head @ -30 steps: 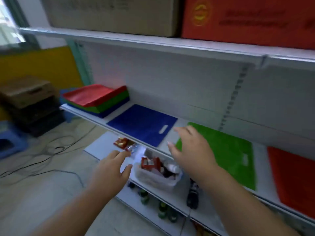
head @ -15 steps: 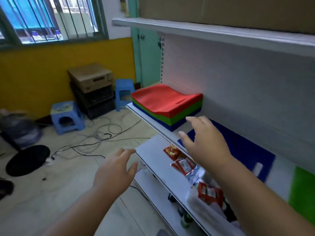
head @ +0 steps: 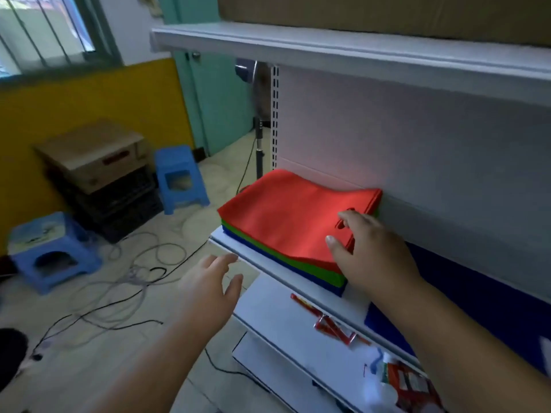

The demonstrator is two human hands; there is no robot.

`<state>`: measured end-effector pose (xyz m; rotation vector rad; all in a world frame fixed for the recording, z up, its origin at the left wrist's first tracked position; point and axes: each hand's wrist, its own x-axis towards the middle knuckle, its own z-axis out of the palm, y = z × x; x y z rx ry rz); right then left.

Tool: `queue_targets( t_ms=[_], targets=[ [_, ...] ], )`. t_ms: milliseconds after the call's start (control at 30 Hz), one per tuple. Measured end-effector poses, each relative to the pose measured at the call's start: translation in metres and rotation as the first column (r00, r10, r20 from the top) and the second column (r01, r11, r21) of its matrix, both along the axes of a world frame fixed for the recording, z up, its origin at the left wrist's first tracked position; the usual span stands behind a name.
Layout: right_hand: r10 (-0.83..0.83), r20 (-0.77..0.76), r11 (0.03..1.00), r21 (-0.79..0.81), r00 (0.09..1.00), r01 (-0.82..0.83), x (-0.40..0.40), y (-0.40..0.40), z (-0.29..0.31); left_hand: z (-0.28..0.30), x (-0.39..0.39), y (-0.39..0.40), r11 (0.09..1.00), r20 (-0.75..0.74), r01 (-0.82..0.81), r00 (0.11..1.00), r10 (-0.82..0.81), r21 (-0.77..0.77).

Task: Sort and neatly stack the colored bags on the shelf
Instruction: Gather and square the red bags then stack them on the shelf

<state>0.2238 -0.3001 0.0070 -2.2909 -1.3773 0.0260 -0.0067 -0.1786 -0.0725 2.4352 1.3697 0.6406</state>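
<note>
bag stack (head: 286, 225) partly under right hand (head: 372, 251)

Brightness: even, moderately bright daylight indoors.
Source: window (head: 44, 31) at upper left, its panes washed pale.
Glare: soft pink-red glow on the back panel (head: 417, 150) above the red bag (head: 283, 222).
Shadows: faint and diffuse; darker band under the upper shelf (head: 343, 52).
Blur: motion smear on the left hand (head: 208, 290) and the packets (head: 337, 326).
Distortion: wide-angle bending of shelf edges toward the frame borders.
Focus: generally soft, fine detail lost.
</note>
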Motion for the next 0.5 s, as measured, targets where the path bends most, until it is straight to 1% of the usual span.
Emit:
queue_targets(
  t_ms=[100, 267, 367, 500],
  targets=[
    [-0.184, -0.006, 0.983, -0.014, 0.983, 0.184, -0.016, 0.015, -0.008, 0.002, 0.004, 0.058, 0.994, -0.041, 0.1, 0.994, -0.102, -0.04],
    [-0.434, -0.034, 0.897, -0.11, 0.9, 0.428, -0.054, 0.03, -0.023, 0.007, 0.009, 0.131, 0.961, -0.085, 0.249, 0.962, -0.26, -0.12],
    [-0.529, -0.027, 0.843, -0.132, 0.848, 0.522, -0.072, 0.035, -0.025, 0.006, 0.007, 0.151, 0.945, -0.106, 0.301, 0.943, -0.315, -0.129],
    [-0.583, 0.006, 0.797, -0.193, 0.813, 0.573, -0.084, 0.039, -0.028, 0.002, 0.009, 0.172, 0.933, -0.13, 0.332, 0.928, -0.35, -0.139]
  ],
)
